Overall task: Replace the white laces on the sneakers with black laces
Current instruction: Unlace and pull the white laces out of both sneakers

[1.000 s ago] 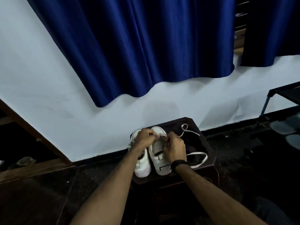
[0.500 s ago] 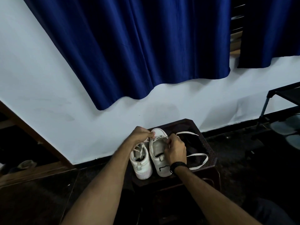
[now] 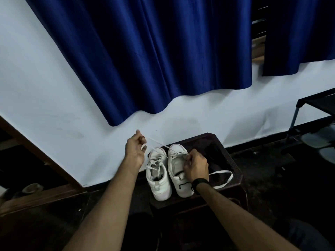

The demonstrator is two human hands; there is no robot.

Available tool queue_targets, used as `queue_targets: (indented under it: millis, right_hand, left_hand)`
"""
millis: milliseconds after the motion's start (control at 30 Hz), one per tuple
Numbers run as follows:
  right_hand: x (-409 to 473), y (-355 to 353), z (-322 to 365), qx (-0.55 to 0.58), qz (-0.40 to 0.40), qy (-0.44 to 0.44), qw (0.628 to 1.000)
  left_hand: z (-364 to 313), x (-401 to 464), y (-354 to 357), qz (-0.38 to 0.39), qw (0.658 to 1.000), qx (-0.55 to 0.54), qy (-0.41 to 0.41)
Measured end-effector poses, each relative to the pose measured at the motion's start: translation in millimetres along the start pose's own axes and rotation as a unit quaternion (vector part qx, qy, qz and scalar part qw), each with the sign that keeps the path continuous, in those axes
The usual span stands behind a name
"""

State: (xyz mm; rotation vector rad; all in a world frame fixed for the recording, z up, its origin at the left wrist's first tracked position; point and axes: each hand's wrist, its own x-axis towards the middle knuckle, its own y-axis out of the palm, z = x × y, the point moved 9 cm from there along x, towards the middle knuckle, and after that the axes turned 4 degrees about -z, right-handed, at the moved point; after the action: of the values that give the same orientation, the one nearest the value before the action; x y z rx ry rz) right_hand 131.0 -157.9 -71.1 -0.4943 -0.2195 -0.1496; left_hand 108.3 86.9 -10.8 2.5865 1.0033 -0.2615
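Dim room, pale wall (image 3: 54,84) with a blue curtain (image 3: 154,60) hanging at twelve o'clock; low in the middle, a dark stool (image 3: 233,171) bearing two white sneakers side by side, toes toward six o'clock.

Left hand (image 3: 135,151), at nine o'clock of the shoes and raised off the stool, fingers curled round a white lace (image 3: 159,143), drawing it taut up and away toward ten o'clock. Lace running from that fist down to the eyelets of the right-hand sneaker (image 3: 178,172). Right hand (image 3: 196,166) resting on the same shoe's throat, fingers bent and pinching at the lace or eyelet row; exactly what lies between the fingertips too small to tell. Black band (image 3: 199,182) on that wrist. Left-hand sneaker (image 3: 158,175) with its white lace loosened but threaded through. Loose white loop (image 3: 222,179) lying on the stool at three o'clock of the shoes, partly over the edge. Dark heap at one o'clock on the stool, possibly the black laces, too murky to confirm.

Step in hand, by the look of it: unthreading the white lace from the right-hand shoe, early in the task, no black lace fitted on either. Next move likely calls for steadying the shoe with the right hand, pulling the lace clear of each remaining eyelet, then setting it aside without snagging the neighbouring shoe.
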Motion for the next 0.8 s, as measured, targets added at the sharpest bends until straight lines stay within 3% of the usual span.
queue_targets:
  millis: [33,67,100,133,167,200,233,300,333,400,467,500,533,600,700,800]
  right_hand:
    - [0.2,-0.3,-0.3,-0.003,-0.001,0.000,1.000]
    - [0.3,-0.7,-0.3,-0.004,-0.002,0.001,1.000]
    - [0.4,-0.5,-0.7,-0.003,-0.002,0.001,1.000]
    - [0.1,-0.1,-0.9,0.000,0.000,0.002,1.000]
    - [-0.1,0.8,-1.5,0.004,0.003,0.004,1.000]
    - [-0.3,1.1,-1.7,0.006,0.004,0.005,1.000]
    - [-0.3,1.1,-1.8,0.007,0.005,0.005,1.000]
    - [0.4,0.3,-1.7,0.004,0.007,0.002,1.000]
    - [0.6,-0.3,-1.3,0.002,0.010,0.000,1.000]
    - [0.9,-0.5,-0.8,0.001,0.015,-0.005,1.000]
    - [1.1,-1.2,-0.9,0.004,0.013,-0.006,1.000]
    - [1.2,-1.4,-1.4,0.005,0.009,-0.006,1.000]
    - [1.1,-1.3,-2.0,0.007,0.006,-0.004,1.000]
    - [1.3,-0.1,-2.6,0.010,0.003,-0.001,1.000]
    - [0.7,1.0,-2.0,0.011,0.000,-0.001,1.000]
    - [0.5,0.8,-1.6,0.004,0.000,-0.003,1.000]
  left_hand:
    - [0.3,1.7,-6.1,-0.038,0.999,0.038,-0.008]
    - [3.3,6.0,-17.4,-0.081,0.986,0.147,-0.007]
    - [4.9,10.2,-28.9,-0.128,0.939,0.320,0.011]
    - [0.3,7.1,-32.1,-0.169,0.864,0.471,0.055]
    - [-6.2,2.3,-20.2,-0.169,0.805,0.553,0.135]
    - [-5.8,-1.6,-0.2,-0.126,0.779,0.577,0.211]
    - [0.7,-6.1,22.9,-0.049,0.775,0.573,0.261]
    - [31.1,-12.9,61.2,0.113,0.754,0.580,0.287]
    - [48.1,-17.7,73.8,0.170,0.720,0.610,0.284]
    - [65.8,-26.8,87.1,0.204,0.644,0.665,0.318]
    - [62.6,-38.2,95.9,0.178,0.592,0.681,0.392]
    - [59.4,-42.6,98.0,0.171,0.594,0.665,0.420]
    - [56.9,-41.7,96.2,0.168,0.619,0.640,0.424]
    - [45.6,-36.8,85.9,0.148,0.714,0.563,0.389]
    - [9.1,-29.1,57.0,0.031,0.858,0.376,0.348]
    - [-23.9,-25.7,22.0,-0.102,0.939,0.159,0.286]
